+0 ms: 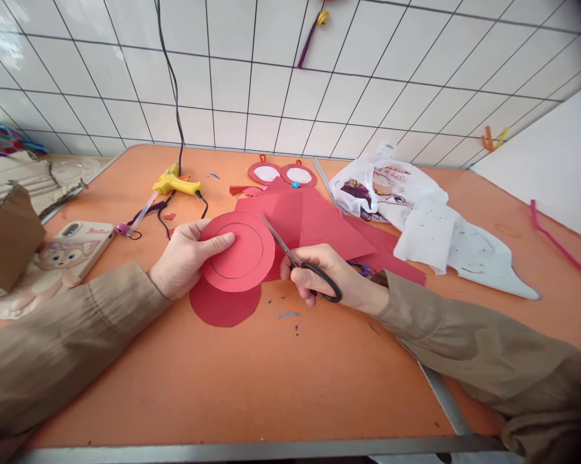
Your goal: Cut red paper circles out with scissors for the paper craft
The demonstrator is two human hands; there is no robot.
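My left hand [186, 254] grips a red paper disc [239, 254] by its left side, thumb on top. A thin circle is drawn on the disc inside its edge. In my right hand [329, 274] is a pair of scissors [324, 280] with black handles, its blades pointing up and left at the disc's right edge. Whether the blades touch the paper I cannot tell. Below the held disc, a second red paper disc [227, 306] lies on the table. Behind my hands are overlapping red paper sheets [314, 216].
Beyond the sheets lie two red rings with white centres [265, 173]. A yellow glue gun [177, 182] with a cord lies back left, near a phone case [75, 254] and a cardboard box [12, 235]. A white plastic bag [416, 183] sits back right; a tiled wall [251, 77] stands behind.
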